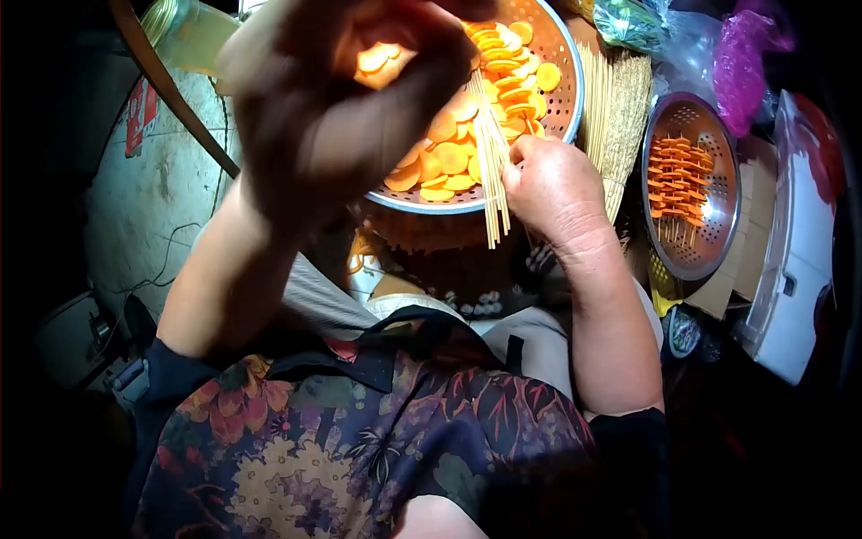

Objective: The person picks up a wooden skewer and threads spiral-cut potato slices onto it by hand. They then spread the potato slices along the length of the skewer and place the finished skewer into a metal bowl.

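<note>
My left hand [332,117] is raised close to the camera, dark and blurred, covering the left part of a metal colander [561,40]. Its fingers curve to the right, with carrot slices visible in the gap beside them. Round orange carrot slices [453,160] fill the colander, some stacked in tight rows. A bundle of thin bamboo skewers [492,184] lies across the slices and sticks out over the near rim. At the right side of this bundle my right hand [561,189] is closed, thumb and fingers pinched on the skewers.
More bamboo skewers [620,117] lie right of the colander. A smaller perforated bowl [718,229] holds skewered carrot slices [678,180]. Beyond it are a pink plastic bag [745,67] and a white box [790,234]. A container of sticks [193,40] stands at upper left.
</note>
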`<state>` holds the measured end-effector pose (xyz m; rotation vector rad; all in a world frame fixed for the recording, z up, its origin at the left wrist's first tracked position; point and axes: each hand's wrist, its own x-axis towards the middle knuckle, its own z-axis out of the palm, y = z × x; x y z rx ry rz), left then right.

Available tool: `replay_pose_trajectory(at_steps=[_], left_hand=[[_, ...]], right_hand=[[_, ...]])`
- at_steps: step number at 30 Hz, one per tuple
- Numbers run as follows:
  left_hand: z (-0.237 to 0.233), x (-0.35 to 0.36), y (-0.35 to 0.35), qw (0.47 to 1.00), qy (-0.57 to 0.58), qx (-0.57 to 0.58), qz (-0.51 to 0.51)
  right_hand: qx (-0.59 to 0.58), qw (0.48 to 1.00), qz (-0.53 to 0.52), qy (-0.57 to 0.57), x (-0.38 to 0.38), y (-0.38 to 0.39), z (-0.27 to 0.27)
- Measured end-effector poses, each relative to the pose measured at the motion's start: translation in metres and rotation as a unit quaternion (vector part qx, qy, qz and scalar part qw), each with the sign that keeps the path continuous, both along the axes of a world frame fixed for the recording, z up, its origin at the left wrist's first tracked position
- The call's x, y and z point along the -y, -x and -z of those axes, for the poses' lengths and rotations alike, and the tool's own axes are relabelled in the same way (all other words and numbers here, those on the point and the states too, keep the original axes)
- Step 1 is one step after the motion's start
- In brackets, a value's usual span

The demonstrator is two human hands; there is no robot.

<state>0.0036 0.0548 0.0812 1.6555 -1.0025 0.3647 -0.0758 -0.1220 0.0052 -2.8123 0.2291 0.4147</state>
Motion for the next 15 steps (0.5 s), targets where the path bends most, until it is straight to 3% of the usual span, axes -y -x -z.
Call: replay_pose_trajectory(at_steps=[1, 2, 3, 5, 7, 9, 11, 15], left_hand=[[0.019, 0.003, -0.022, 0.998, -0.016, -0.039, -0.051], [0.019, 0.006, -0.031, 0.971, -0.134, -0.18, -0.083], [0.02, 0.009, -0.042, 0.909, -0.248, -0.314, -0.113], [0.079, 0.014, -0.069, 0.944, -0.231, -0.213, -0.101], [0.093, 0.024, -0.075, 0.904, -0.366, -0.17, -0.141], [0.11, 0.033, -0.076, 0.897, -0.393, -0.131, -0.154], [0.122, 0.039, -0.077, 0.851, -0.492, -0.074, -0.169], [0.122, 0.05, -0.079, 0.821, -0.524, -0.118, -0.193]], right_hand=[[-0.004, 1.0, 0.011, -0.005, 0.0, 0.0, 0.0], [0.001, 1.0, 0.013, 0.006, 0.001, 0.0, 0.0], [0.006, 1.0, 0.015, 0.016, 0.001, 0.0, 0.001], [-0.017, 0.999, 0.024, 0.021, 0.001, -0.002, 0.002], [-0.04, 0.998, 0.033, 0.026, 0.002, -0.003, 0.003], [-0.028, 0.999, 0.032, 0.004, 0.003, -0.002, 0.004], [-0.023, 0.999, 0.038, -0.014, 0.005, -0.002, 0.002], [0.015, 0.998, 0.029, -0.056, 0.014, 0.001, -0.002]])
